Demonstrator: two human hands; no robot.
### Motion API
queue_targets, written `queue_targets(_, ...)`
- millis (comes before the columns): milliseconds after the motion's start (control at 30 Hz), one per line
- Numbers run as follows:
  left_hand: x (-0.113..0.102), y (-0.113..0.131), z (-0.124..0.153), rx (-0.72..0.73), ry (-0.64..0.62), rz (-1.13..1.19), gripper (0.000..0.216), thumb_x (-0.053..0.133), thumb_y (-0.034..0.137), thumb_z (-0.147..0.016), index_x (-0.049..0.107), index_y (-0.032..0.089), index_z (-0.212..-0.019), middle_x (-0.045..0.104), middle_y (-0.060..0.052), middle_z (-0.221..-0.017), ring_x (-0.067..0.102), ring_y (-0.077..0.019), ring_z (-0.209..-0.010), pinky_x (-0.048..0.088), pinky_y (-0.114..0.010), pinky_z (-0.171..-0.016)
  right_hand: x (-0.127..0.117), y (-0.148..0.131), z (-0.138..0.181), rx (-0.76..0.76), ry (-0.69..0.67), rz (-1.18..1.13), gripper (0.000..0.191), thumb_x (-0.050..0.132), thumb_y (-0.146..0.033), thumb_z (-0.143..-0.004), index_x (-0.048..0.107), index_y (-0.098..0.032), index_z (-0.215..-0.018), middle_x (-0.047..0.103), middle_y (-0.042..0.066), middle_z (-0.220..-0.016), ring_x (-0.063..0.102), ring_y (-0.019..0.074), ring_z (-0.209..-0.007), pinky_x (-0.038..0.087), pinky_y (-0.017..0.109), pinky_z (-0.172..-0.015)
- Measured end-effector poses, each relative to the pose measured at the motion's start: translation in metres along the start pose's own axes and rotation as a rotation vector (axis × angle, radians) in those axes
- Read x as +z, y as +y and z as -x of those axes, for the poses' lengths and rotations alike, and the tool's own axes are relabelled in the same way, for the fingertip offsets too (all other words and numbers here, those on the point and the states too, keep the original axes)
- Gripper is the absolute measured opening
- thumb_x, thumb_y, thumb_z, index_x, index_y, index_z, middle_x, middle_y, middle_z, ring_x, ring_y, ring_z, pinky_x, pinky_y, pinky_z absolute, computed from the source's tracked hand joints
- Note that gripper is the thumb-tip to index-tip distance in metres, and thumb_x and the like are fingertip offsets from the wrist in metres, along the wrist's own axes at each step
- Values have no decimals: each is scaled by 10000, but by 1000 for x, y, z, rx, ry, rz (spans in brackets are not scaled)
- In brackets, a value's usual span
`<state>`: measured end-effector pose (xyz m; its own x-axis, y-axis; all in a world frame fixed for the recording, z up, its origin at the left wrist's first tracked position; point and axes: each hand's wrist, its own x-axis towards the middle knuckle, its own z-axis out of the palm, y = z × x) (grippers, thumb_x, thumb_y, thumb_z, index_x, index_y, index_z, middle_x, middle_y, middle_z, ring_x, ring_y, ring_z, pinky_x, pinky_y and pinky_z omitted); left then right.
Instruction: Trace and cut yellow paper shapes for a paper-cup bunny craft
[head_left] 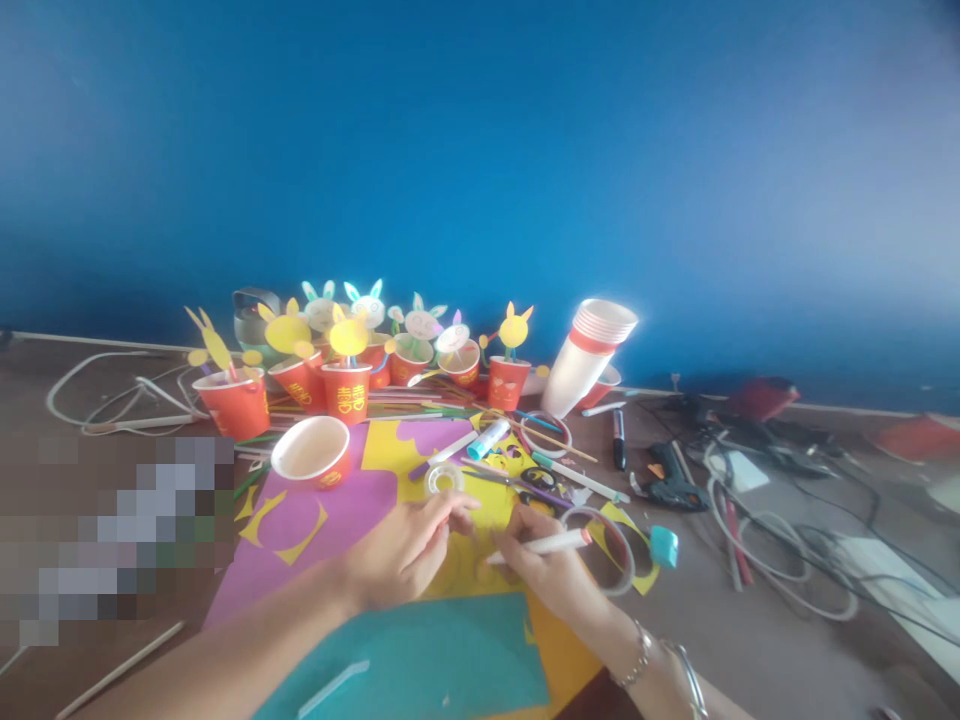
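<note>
My left hand (409, 545) rests on a yellow paper sheet (465, 575), fingers curled and pressing it down beside a roll of clear tape (444, 480). My right hand (547, 570) grips a white marker pen (544, 545) with its tip on the same yellow sheet. A purple sheet (315, 520) with yellow cut-outs lies to the left, a teal sheet (427, 665) lies just in front of me, and a tape ring (604, 545) sits right of my right hand.
Several red paper cups (349, 390) with paper bunny figures on sticks stand in a row at the back, a lone cup (311, 452) nearer. A cup stack (585, 360) leans at right. A glue gun (671, 485), markers, scissors (540, 480) and tangled cables (780, 530) lie around.
</note>
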<state>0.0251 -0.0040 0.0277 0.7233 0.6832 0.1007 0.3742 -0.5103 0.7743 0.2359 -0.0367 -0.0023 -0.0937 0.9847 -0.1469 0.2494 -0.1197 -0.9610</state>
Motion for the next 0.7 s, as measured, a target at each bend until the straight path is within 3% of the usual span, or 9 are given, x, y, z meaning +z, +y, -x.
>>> queue_targets(133, 0, 8, 1, 55, -115, -108, 476, 327, 64, -854, 338, 214, -1306, 611, -58, -1196, 572, -174, -1078, 443, -276, -907, -1, 1, -1, -28, -46, -110, 280, 593, -336, -759, 394, -214, -603, 446, -61, -510, 475, 103, -465, 396, 213, -461)
queue_targets(333, 5, -6, 1, 88, -60, -230, 569, 353, 31, -802, 275, 198, -1341, 604, -85, -1173, 579, -208, -1038, 458, -333, -889, -7, 1, -1, -76, 100, -35, 276, 565, -323, -759, 391, -219, -572, 419, -68, -447, 403, 96, -416, 338, 218, -419)
queue_targets(500, 5, -9, 1, 71, -9, -250, 452, 316, 60, -857, 327, 167, -1296, 625, -104, -1127, 612, -211, -952, 478, -331, -821, -7, 9, -3, -48, 181, 226, 227, 569, -191, -663, 374, -215, -550, 388, -71, -488, 361, 94, -462, 298, 204, -418)
queue_targets(700, 3, -9, -1, 113, -62, -309, 380, 347, 46, -820, 471, 208, -1140, 632, -49, -1072, 623, -179, -889, 484, -266, -765, -5, 4, -1, -89, 189, 367, 220, 534, -223, -696, 365, -213, -556, 409, -57, -501, 369, 102, -487, 290, 205, -430)
